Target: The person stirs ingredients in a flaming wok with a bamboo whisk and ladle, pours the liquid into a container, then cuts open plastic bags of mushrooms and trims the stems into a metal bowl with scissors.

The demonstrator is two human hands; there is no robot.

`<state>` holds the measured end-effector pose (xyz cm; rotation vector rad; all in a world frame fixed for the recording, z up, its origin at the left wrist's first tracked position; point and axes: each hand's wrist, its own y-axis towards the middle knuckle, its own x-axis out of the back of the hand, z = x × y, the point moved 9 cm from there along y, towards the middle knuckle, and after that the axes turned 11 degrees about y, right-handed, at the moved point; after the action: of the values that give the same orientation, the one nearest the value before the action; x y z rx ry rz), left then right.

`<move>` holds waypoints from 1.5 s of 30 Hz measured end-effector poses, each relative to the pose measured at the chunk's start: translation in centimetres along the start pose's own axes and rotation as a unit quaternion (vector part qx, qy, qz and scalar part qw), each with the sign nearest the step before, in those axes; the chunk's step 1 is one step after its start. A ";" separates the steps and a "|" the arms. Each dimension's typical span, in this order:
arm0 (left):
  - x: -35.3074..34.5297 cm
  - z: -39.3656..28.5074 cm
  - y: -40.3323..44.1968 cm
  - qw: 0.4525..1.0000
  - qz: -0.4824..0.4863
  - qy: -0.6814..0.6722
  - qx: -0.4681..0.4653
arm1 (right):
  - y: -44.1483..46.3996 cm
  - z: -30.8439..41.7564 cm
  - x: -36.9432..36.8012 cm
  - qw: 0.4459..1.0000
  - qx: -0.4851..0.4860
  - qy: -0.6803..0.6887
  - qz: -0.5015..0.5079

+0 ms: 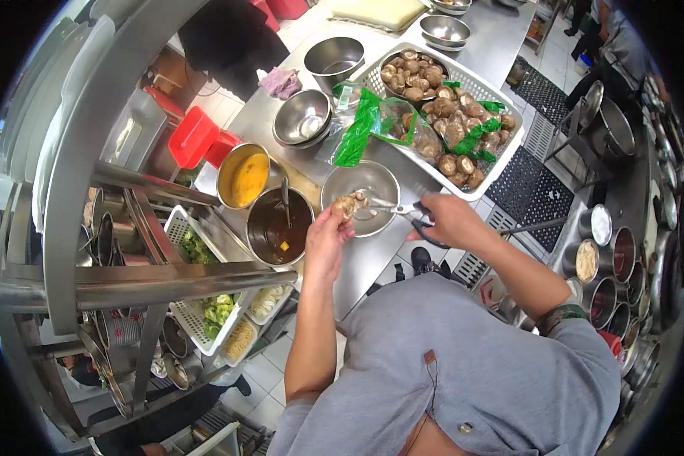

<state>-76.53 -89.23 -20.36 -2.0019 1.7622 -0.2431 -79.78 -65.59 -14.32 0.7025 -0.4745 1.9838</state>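
Observation:
Between the fingers of my left hand (330, 242) is a mushroom (345, 207), held over the near left rim of a steel bowl (378, 176). My right hand (447, 220) grips a pair of scissors (418, 216), with fingers around the dark handles. The blades reach left across the bowl toward the mushroom's stem. A few small pale pieces seem to lie in the bowl, though the blades partly cover them. Behind it stands a white perforated crate (501, 163) with many brown mushrooms (460, 125), some in clear bags with green print (359, 128).
Left of the bowl are a pot of dark liquid (257, 228) with a ladle and a pot of yellow liquid (249, 181). Stacked steel bowls (302, 115) and a cloth (280, 82) sit behind. A metal shelf frame (167, 289) stands close on the left. Pots (602, 292) line the right.

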 end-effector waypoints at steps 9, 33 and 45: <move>-1.9 -3.5 -1.3 0.993 0.031 0.107 -0.040 | 0.7 4.4 3.9 0.982 0.131 -0.129 -0.031; 0.0 -3.3 1.2 0.918 -0.049 0.383 -0.092 | 3.3 -3.6 -2.9 0.972 -0.091 0.063 0.209; -1.1 -2.9 -1.3 0.994 -0.051 0.015 -0.097 | 1.1 -1.3 -5.6 0.934 -0.117 0.222 0.256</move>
<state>-76.80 -88.76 -17.08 -2.2396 1.7619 -0.1382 -78.94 -69.02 -19.03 -0.0444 -0.6465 2.4251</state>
